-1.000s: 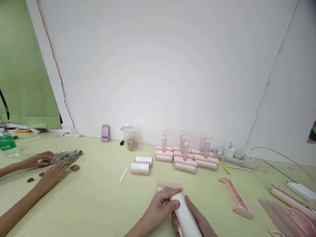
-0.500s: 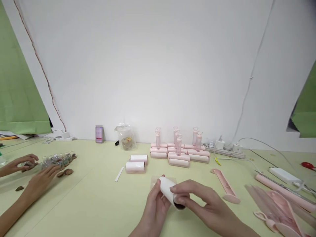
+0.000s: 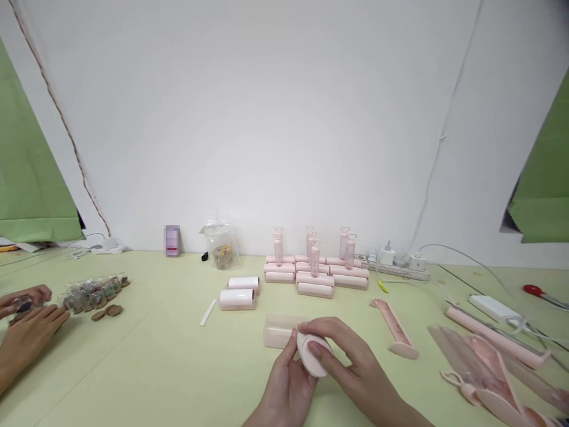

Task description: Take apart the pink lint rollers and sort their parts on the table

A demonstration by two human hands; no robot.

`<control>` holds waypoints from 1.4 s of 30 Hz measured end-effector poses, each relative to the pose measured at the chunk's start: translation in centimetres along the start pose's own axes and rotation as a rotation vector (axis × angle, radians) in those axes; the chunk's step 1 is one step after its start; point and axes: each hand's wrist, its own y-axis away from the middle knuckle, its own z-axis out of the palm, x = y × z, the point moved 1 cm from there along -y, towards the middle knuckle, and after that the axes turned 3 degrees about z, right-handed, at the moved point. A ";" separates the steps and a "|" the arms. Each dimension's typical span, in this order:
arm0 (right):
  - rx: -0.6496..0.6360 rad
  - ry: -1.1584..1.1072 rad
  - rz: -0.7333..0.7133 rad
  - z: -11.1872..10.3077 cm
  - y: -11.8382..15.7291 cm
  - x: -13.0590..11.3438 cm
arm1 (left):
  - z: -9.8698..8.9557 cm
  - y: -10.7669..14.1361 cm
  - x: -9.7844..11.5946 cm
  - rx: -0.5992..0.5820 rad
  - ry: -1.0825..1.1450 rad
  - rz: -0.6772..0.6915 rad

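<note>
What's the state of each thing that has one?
White roll: held, near end covered by pale disc
Left hand: supporting the roll
Right hand: gripping it, thumb on disc
Translucent sleeve: lying down
Two other rolls: lying sideways
Pink rollers: lying, handles upright
Pink bracket: lying loose
Power strip: plugs inserted

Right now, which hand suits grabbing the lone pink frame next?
Probably the right hand: it's nearer the pink frame; the left hand cups the white roll, though the right also grips it.

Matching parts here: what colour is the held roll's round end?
The round end is pale pink, best seen in the head view.
</note>
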 end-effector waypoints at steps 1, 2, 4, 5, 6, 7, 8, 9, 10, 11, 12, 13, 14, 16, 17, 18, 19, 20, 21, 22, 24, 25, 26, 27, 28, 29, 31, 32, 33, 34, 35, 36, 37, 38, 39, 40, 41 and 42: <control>-0.007 -0.012 0.006 0.2 0.1 -0.1 | -0.1 0.2 0.1 0.005 -0.002 -0.009; -0.016 -0.026 0.001 0.4 0.3 -0.3 | -0.2 0.3 0.2 0.018 -0.007 -0.009; -0.044 -0.022 -0.051 0.9 0.4 -0.7 | -0.1 0.6 0.7 0.044 -0.010 -0.008; -0.061 0.016 -0.099 1.1 0.5 -0.9 | -0.1 0.7 0.9 0.046 -0.006 -0.022; -0.078 0.083 -0.161 1.5 0.6 -1.0 | 0.1 0.8 1.1 0.045 -0.003 -0.054; -0.094 0.168 -0.227 1.9 0.8 -1.1 | 0.3 0.8 1.2 0.041 -0.005 -0.105; -0.104 0.255 -0.281 2.3 0.9 -1.1 | 0.4 0.8 1.3 0.043 -0.011 -0.161; -0.113 0.326 -0.313 2.7 1.1 -1.0 | 0.6 0.7 1.4 0.057 -0.024 -0.200; -0.127 0.370 -0.325 2.9 1.1 -0.9 | 0.8 0.6 1.5 0.086 -0.039 -0.215; -0.152 0.385 -0.324 3.0 1.1 -0.7 | 0.9 0.4 1.6 0.132 -0.056 -0.208; -0.174 0.373 -0.307 2.9 1.0 -0.4 | 1.1 0.2 1.8 0.174 -0.077 -0.180; -0.183 0.344 -0.263 2.4 0.6 0.0 | 1.2 0.0 2.0 0.204 -0.103 -0.139; -0.168 0.320 -0.180 1.6 0.1 0.6 | 1.2 -0.3 2.2 0.222 -0.130 -0.096; -0.073 0.308 0.075 -0.9 -1.2 2.4 | 1.2 -0.6 2.7 0.216 -0.175 -0.034; -0.001 0.364 0.260 -2.5 -1.9 3.6 | 1.1 -0.7 3.0 0.195 -0.184 -0.011; 0.007 0.410 0.352 -4.1 -2.4 4.8 | 0.9 -0.7 3.2 0.175 -0.188 -0.004; 0.012 0.451 0.423 -5.8 -2.8 6.2 | 0.7 -0.6 3.3 0.161 -0.191 -0.008; 0.021 0.498 0.508 -7.4 -3.0 7.5 | 0.4 -0.4 3.5 0.146 -0.199 -0.010; 0.030 0.541 0.603 -8.8 -3.0 8.9 | 0.2 -0.3 3.7 0.134 -0.209 -0.002; 0.040 0.574 0.699 -10.1 -2.7 10.1 | 0.0 -0.1 3.8 0.131 -0.223 0.012; 0.029 0.604 0.881 -11.8 -1.8 12.2 | -0.2 0.2 4.1 0.142 -0.244 0.058; 0.005 0.599 0.964 -12.3 -1.3 13.0 | -0.2 0.3 4.3 0.151 -0.245 0.081; -0.027 0.580 1.031 -12.6 -0.9 13.6 | -0.2 0.2 4.4 0.157 -0.242 0.096; -0.058 0.549 1.081 -12.7 -0.5 14.0 | -0.1 0.1 4.5 0.160 -0.235 0.106; -0.083 0.508 1.111 -12.7 -0.4 14.2 | 0.0 0.0 4.5 0.162 -0.226 0.115; -0.095 0.460 1.118 -12.5 -0.4 14.2 | 0.2 -0.2 4.5 0.165 -0.219 0.127; -0.079 0.343 1.080 -11.9 -0.9 13.6 | 0.6 -0.7 4.2 0.174 -0.217 0.162; -0.061 0.273 1.041 -11.5 -1.3 13.0 | 0.9 -1.0 3.9 0.178 -0.220 0.185; -0.041 0.197 0.990 -10.9 -1.8 12.3 | 1.1 -1.2 3.6 0.182 -0.226 0.211; -0.027 0.116 0.935 -10.2 -2.2 11.4 | 1.4 -1.4 3.2 0.193 -0.235 0.238; -0.021 0.033 0.879 -9.3 -2.5 10.4 | 1.5 -1.5 2.8 0.210 -0.246 0.261; -0.024 -0.047 0.825 -8.3 -2.7 9.4 | 1.5 -1.6 2.5 0.232 -0.257 0.275; -0.038 -0.119 0.779 -7.3 -2.8 8.2 | 1.5 -1.6 2.2 0.252 -0.272 0.285; -0.057 -0.177 0.739 -6.2 -2.7 7.1 | 1.3 -1.5 1.9 0.273 -0.291 0.288; -0.090 -0.233 0.711 -5.1 -2.6 6.0 | 1.1 -1.5 1.7 0.290 -0.312 0.286; -0.142 -0.303 0.697 -4.2 -2.3 4.9 | 0.8 -1.3 1.7 0.300 -0.333 0.286; -0.211 -0.388 0.687 -3.3 -2.0 4.0 | 0.5 -1.2 1.6 0.298 -0.351 0.290; -0.289 -0.475 0.676 -2.5 -1.6 3.1 | 0.2 -1.1 1.7 0.293 -0.368 0.296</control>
